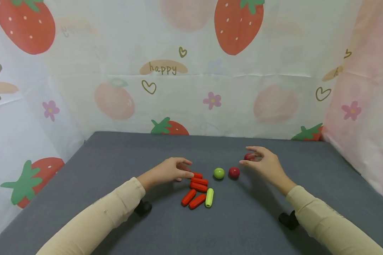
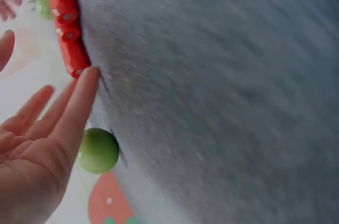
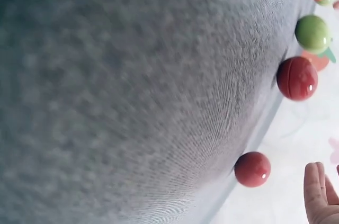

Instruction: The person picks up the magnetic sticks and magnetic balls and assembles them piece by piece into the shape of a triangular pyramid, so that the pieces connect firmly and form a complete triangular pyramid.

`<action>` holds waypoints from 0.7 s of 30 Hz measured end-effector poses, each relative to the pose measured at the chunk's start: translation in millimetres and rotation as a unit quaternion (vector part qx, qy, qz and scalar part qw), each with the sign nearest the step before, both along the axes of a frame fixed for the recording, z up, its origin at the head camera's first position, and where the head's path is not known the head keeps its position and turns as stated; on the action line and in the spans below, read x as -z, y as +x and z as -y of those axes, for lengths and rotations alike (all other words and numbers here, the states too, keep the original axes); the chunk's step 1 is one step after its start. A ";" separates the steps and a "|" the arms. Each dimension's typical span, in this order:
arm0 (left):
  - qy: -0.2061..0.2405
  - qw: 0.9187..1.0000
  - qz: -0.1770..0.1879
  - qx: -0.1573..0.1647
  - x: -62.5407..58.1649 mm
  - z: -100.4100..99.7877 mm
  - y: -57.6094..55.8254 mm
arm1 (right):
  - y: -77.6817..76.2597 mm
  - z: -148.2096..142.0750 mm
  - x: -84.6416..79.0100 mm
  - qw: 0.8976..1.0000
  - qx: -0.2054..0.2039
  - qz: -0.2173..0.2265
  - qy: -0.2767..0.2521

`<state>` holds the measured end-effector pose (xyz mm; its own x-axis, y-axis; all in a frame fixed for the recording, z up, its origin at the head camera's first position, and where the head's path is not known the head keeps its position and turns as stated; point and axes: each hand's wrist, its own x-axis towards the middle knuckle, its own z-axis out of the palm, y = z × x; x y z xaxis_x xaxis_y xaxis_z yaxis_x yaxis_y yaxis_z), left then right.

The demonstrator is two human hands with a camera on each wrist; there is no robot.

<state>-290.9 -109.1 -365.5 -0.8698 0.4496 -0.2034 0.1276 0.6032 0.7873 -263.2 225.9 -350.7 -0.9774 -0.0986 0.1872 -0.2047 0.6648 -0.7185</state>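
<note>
My left hand hovers at the left end of a row of red cylinders, its fingers extended and holding nothing. One fingertip is close to the nearest red cylinder; whether they touch I cannot tell. In the left wrist view a green ball lies beyond that hand, which hides it in the head view. On the right, my right hand has its fingers and thumb apart beside a red ball, partly covered by the hand. The right wrist view shows a gap between that red ball and the fingers.
Between the hands a green ball and another red ball sit side by side. One yellow-green cylinder lies in front of the red ones. A dark grey table ends at a strawberry-print curtain.
</note>
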 end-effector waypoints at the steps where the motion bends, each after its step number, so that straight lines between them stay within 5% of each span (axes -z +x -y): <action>1: 0.014 1.000 0.019 -0.005 -0.4 0.0 -1.0 | -0.9 -1.6 -1.0 1.000 0.005 0.003 -0.002; 5: 0.047 0.997 0.063 -0.020 -1.6 0.0 -4.3 | -4.7 -6.3 -3.5 0.999 0.022 0.020 -0.025; 21: 0.062 0.994 0.072 -0.048 -2.5 -6.4 -9.3 | -20.9 -17.2 -3.3 0.975 0.094 0.133 -0.153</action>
<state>-300.1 -102.7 -363.0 -0.8761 0.3945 -0.2773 -0.0459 0.5041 0.8624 -284.1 243.1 -347.4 -0.9907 0.1073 -0.0836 0.1213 0.4186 -0.9000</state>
